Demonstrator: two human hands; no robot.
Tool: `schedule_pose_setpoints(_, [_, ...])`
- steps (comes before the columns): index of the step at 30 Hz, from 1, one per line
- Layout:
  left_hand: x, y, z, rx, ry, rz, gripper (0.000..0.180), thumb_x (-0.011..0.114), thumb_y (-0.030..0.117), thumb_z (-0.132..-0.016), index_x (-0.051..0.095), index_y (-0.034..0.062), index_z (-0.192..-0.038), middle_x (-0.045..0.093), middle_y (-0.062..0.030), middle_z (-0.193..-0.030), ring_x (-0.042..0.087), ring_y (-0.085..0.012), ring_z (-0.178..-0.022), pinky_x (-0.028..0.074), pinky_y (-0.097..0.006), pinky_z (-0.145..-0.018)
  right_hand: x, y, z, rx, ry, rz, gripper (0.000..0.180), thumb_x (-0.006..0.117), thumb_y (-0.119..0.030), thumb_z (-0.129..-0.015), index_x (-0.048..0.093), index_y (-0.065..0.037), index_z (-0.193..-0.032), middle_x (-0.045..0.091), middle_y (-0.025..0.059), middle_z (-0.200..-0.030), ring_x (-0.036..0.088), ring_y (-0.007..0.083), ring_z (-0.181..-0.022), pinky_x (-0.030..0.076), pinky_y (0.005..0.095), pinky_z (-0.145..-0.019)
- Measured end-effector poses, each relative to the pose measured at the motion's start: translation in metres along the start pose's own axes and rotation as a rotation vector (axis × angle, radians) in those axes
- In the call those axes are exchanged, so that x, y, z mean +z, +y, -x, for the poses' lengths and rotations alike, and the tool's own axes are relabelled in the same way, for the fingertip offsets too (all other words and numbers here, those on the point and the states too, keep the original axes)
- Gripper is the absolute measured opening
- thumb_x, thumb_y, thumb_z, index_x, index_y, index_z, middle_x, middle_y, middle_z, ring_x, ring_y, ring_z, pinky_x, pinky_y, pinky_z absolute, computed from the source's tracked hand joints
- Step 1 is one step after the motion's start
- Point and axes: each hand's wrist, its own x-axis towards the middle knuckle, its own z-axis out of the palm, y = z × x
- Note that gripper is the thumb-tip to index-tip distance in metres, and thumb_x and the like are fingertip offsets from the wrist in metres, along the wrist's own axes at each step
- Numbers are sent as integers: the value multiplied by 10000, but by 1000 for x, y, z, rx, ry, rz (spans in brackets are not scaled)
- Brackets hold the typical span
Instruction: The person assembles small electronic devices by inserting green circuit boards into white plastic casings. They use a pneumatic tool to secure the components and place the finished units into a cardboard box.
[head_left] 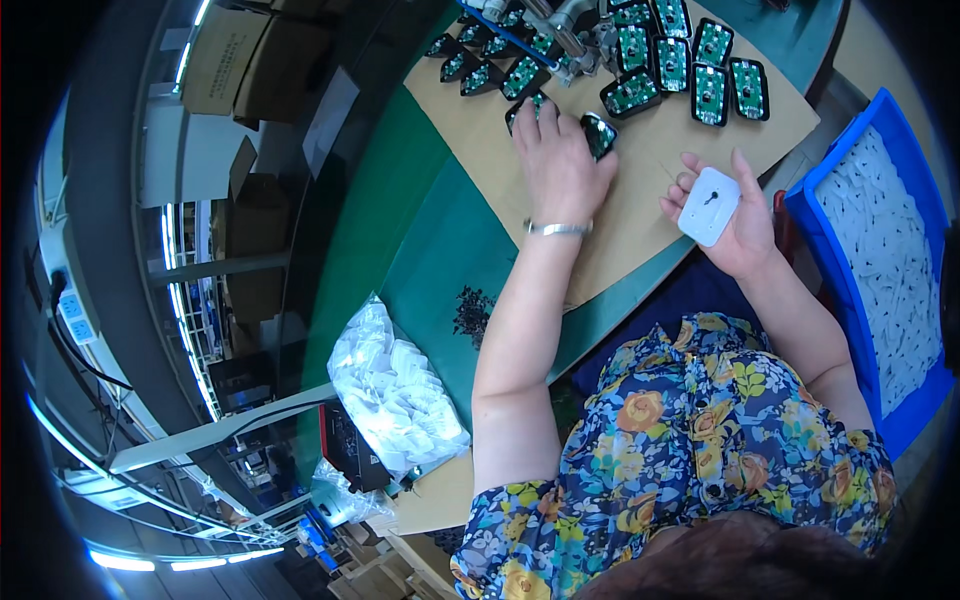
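Upper centre: a black-cased board [600, 136] is touched by the left hand [562, 172], grip indeterminable; a neighbouring unit [631, 93] could be displaced by a careless sweep. Upper right: a white cover [709, 207] is held in the curled right hand [748, 230].

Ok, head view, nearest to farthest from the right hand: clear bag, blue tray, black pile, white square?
1. White square: held in the right hand.
2. Blue tray: just right.
3. Black pile: left, on the green table.
4. Clear bag: farther left.
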Motion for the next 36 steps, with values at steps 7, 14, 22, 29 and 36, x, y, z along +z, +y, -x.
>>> schedule_pose_setpoints(7, [-20,-25,113,-571,-311,1264,633,739,151,-675,386,5,-1181,522,-94,-944,547,-170,-831,484,-289,-649,-20,75,-4,252,-5,-93,569,345,-497,-885,486,18,-1084,602,177,-867,581,324,-856,453,428,-825])
schedule_pose_setpoints(14, [-7,-26,147,-874,-337,2407,438,400,308,-913,288,152,-1307,504,-125,-1094,548,-257,-910,459,-358,-773,-27,82,-10,260,-17,-87,585,332,-512,-883,473,17,-1089,592,158,-859,586,293,-812,475,404,-770])
schedule_pose_setpoints(22, [-6,-2,139,-620,-6,1789,493,555,105,-828,358,78,-1279,499,-118,-1125,546,-240,-967,489,-353,-778,-20,74,-9,73,113,30,687,314,-604,-845,444,4,-1138,577,152,-946,555,261,-917,441,385,-828])
schedule_pose_setpoints(29, [-5,28,115,-62,173,597,426,735,119,-662,572,40,-1048,544,-97,-891,561,-197,-751,480,-280,-640,-19,79,-9,72,88,136,693,220,-615,-857,415,-47,-1203,540,82,-1064,514,202,-1001,402,353,-902])
schedule_pose_setpoints(36, [0,31,114,-45,78,564,420,741,151,-658,581,65,-1036,553,-112,-919,582,-236,-801,491,-303,-644,-24,77,-9,66,101,168,665,221,-583,-874,400,-36,-1207,535,106,-1066,504,206,-1025,391,356,-930])
